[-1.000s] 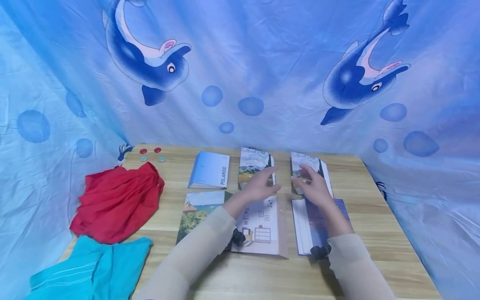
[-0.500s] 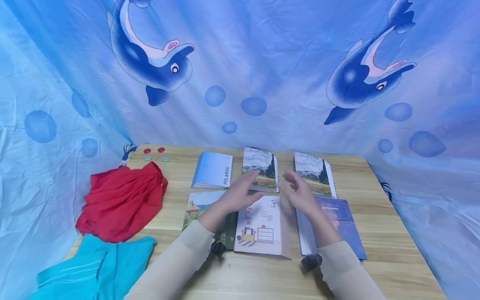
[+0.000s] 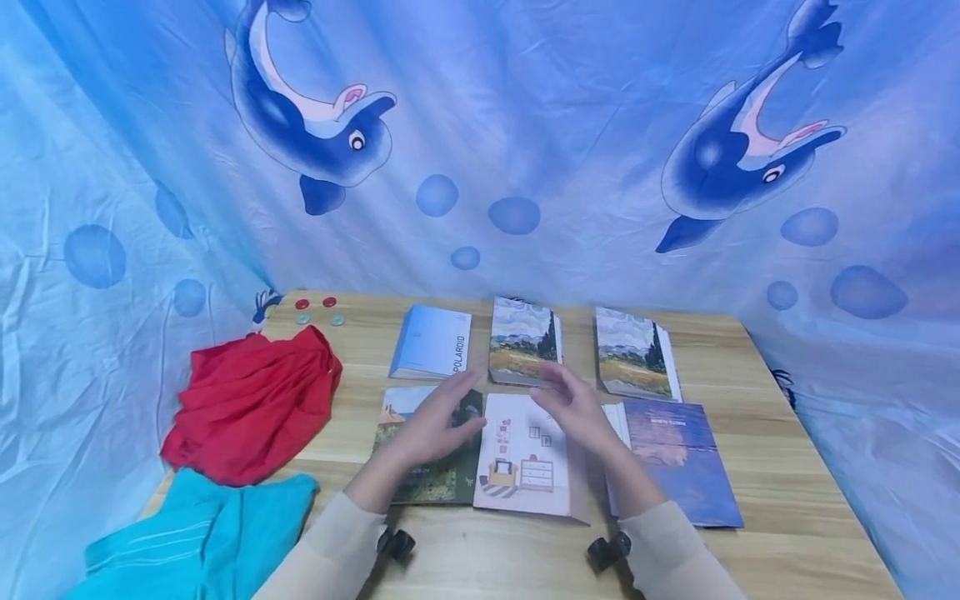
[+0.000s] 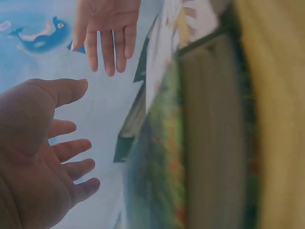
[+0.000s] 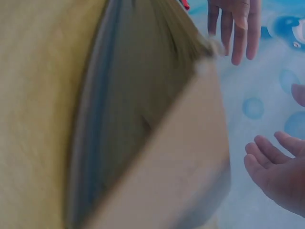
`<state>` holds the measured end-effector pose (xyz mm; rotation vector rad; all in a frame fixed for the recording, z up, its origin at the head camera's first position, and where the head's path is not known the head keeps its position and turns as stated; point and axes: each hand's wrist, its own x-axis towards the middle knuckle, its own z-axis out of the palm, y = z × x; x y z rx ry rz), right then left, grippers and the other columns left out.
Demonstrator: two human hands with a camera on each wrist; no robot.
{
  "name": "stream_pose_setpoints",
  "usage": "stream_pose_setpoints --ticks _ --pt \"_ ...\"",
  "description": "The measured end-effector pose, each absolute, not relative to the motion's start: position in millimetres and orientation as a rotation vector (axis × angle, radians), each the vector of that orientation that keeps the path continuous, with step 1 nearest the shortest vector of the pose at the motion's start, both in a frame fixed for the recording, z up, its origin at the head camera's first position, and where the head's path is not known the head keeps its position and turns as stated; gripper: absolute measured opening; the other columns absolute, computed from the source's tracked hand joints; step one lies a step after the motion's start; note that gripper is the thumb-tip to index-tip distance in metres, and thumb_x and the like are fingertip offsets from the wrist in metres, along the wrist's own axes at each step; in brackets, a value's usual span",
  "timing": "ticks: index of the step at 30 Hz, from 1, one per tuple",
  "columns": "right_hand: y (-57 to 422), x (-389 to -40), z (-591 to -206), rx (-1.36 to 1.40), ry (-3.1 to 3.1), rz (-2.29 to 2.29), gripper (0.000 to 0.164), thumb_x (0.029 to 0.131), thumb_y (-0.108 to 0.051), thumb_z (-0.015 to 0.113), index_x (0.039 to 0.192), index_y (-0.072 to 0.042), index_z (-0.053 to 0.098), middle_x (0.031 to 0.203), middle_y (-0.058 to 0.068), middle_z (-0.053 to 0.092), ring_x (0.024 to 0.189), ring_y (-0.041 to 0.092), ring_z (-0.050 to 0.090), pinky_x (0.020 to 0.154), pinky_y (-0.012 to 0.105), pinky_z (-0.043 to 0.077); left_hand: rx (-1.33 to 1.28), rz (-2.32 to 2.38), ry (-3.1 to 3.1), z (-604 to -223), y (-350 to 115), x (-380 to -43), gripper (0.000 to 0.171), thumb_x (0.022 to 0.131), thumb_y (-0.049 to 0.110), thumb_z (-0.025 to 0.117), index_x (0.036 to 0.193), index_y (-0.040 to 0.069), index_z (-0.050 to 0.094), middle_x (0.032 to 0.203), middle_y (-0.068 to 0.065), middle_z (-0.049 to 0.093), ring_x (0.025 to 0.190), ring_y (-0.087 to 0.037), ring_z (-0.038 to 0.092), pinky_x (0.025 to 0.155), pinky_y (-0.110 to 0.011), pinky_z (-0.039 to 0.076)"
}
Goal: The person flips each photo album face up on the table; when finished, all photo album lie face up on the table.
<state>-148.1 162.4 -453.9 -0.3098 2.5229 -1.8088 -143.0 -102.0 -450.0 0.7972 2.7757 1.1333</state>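
Observation:
My left hand (image 3: 431, 425) hovers with spread fingers over a photo album with a green landscape cover (image 3: 431, 483). Facing it, my right hand (image 3: 583, 417) hangs over the edge of a white album with drawn furniture (image 3: 536, 492); neither hand holds anything. To its right lies a purple album marked PHOTO ALBUM (image 3: 686, 467), its left part behind my right forearm. The back row holds a blue POLAROID album (image 3: 431, 337) and two albums with matching wheat-field paintings, one in the middle (image 3: 517, 337) and one at right (image 3: 630, 350). Both wrist views show the palms apart, fingers loose.
A crumpled red cloth (image 3: 255, 404) and a turquoise cloth (image 3: 202, 533) lie at the left of the wooden table (image 3: 480, 558). Two red discs (image 3: 302, 304) and two pale green discs (image 3: 337, 320) sit at the back left corner. A blue dolphin-print curtain (image 3: 480, 142) encloses the table.
Both hands have drawn back toward me and leftward, from the back-row albums to above the front row, and spread farther apart. The albums stay in place; the head view has shifted slightly.

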Motion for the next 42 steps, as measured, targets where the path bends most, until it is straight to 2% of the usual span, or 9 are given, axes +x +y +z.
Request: stream_pose_setpoints --ticks 5,11,17,22,28,32,36,40,42 --pt "147 -140 -458 -0.345 2.504 -1.849 0.057 0.096 -0.019 0.07 0.146 0.001 0.048 0.142 0.022 0.056 0.133 0.036 0.053 0.113 0.046 0.041 0.762 1.173 2.79 -462 -121 -125 0.074 0.095 0.028 0.072 0.155 0.002 0.037 0.162 -0.02 0.03 0.149 -0.036 0.03 0.12 -0.053 0.026" --pt "128 -131 -462 -0.402 2.452 -1.836 0.055 0.096 -0.015 0.07 0.144 0.003 0.05 0.141 0.022 0.056 0.133 0.034 0.053 0.115 0.045 0.039 0.66 1.135 2.8 -471 -138 -105 0.075 0.094 0.033 0.073 0.155 0.006 0.04 0.162 -0.016 0.032 0.148 -0.035 0.032 0.118 -0.056 0.029" --pt "115 -126 -466 -0.402 2.459 -1.805 0.052 0.095 -0.017 0.072 0.141 0.001 0.054 0.138 0.018 0.06 0.131 0.033 0.054 0.114 0.048 0.04 0.611 1.13 2.789 -484 -144 -87 0.077 0.093 0.035 0.073 0.156 0.006 0.038 0.164 -0.015 0.029 0.149 -0.035 0.029 0.119 -0.056 0.026" --pt "105 -126 -470 -0.441 2.433 -1.786 0.052 0.096 -0.018 0.071 0.142 0.001 0.053 0.14 0.02 0.058 0.133 0.033 0.053 0.114 0.046 0.041 0.609 1.125 2.821 -492 -147 -77 0.079 0.092 0.036 0.074 0.155 0.005 0.04 0.164 -0.013 0.028 0.151 -0.035 0.024 0.12 -0.057 0.021" --pt "99 -128 -482 -0.419 2.431 -1.742 0.056 0.095 -0.02 0.072 0.142 0.003 0.052 0.14 0.022 0.057 0.132 0.034 0.054 0.111 0.043 0.044 0.607 1.13 2.84 -499 -151 -73 0.095 0.08 0.047 0.083 0.155 0.008 0.04 0.165 -0.009 0.028 0.153 -0.029 0.021 0.124 -0.054 0.006" --pt "100 -129 -485 -0.351 2.434 -1.756 0.058 0.094 -0.02 0.074 0.141 0.004 0.052 0.139 0.022 0.058 0.13 0.035 0.056 0.109 0.041 0.046 0.599 1.093 2.833 -502 -152 -71 0.11 0.068 0.056 0.089 0.156 0.011 0.04 0.166 -0.005 0.025 0.154 -0.027 0.017 0.125 -0.05 0.004" --pt "102 -129 -486 -0.34 2.42 -1.776 0.059 0.093 -0.018 0.075 0.142 0.005 0.052 0.14 0.023 0.058 0.132 0.035 0.054 0.109 0.04 0.046 0.611 1.074 2.848 -504 -152 -71 0.11 0.065 0.049 0.093 0.155 0.011 0.041 0.167 -0.004 0.024 0.154 -0.025 0.017 0.125 -0.048 0.004" --pt "101 -129 -487 -0.362 2.448 -1.743 0.058 0.094 -0.019 0.074 0.141 0.006 0.052 0.139 0.024 0.058 0.131 0.037 0.055 0.108 0.04 0.046 0.633 1.071 2.892 -508 -152 -69 0.102 0.069 0.04 0.093 0.154 0.012 0.044 0.165 -0.005 0.028 0.152 -0.025 0.022 0.125 -0.051 0.009" --pt "101 -129 -488 -0.365 2.465 -1.727 0.057 0.094 -0.021 0.074 0.14 0.006 0.053 0.138 0.025 0.058 0.129 0.038 0.056 0.108 0.041 0.047 0.655 1.062 2.913 -510 -154 -68 0.099 0.071 0.042 0.092 0.153 0.013 0.045 0.164 -0.005 0.031 0.152 -0.027 0.024 0.124 -0.052 0.012"
